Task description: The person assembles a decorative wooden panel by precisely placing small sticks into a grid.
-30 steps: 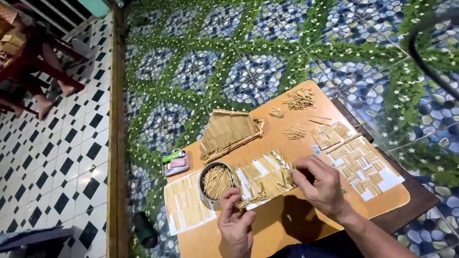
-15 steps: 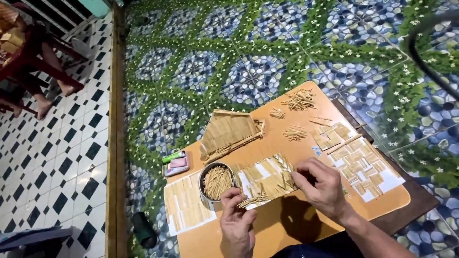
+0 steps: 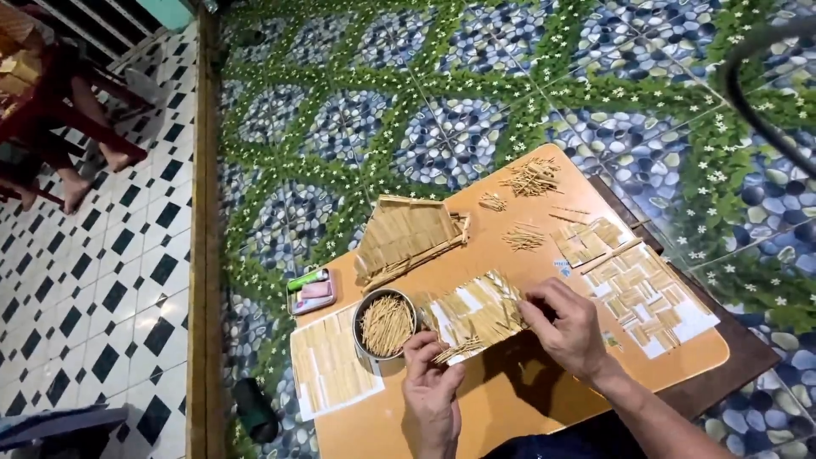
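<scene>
While I sat over the orange-brown wooden surface (image 3: 544, 399), my left hand (image 3: 431, 387) pinched a small bundle of thin pale sticks (image 3: 456, 349) between thumb and fingers, just at the near edge of the white paper sheet covered with glued rows of straw-coloured sticks (image 3: 476, 313). That sheet lay tilted near the middle of the surface, its sticks set in short patches running different ways, with bare white strips showing between them. My right hand (image 3: 571, 327) was closed on the sheet's right edge, fingers curled over it and holding it. Just left of the sheet stood a round metal tin full of loose sticks (image 3: 385, 324), touching its corner. Beyond the tin sat a small stick-built roof model (image 3: 408, 236), and beside it a little tray with a green lighter (image 3: 311, 289). Another stick-covered sheet (image 3: 333, 364) lay at the left edge, and a woven-patterned one (image 3: 646, 293) lay to my right. Loose stick heaps (image 3: 531, 177) lay at the far end.
</scene>
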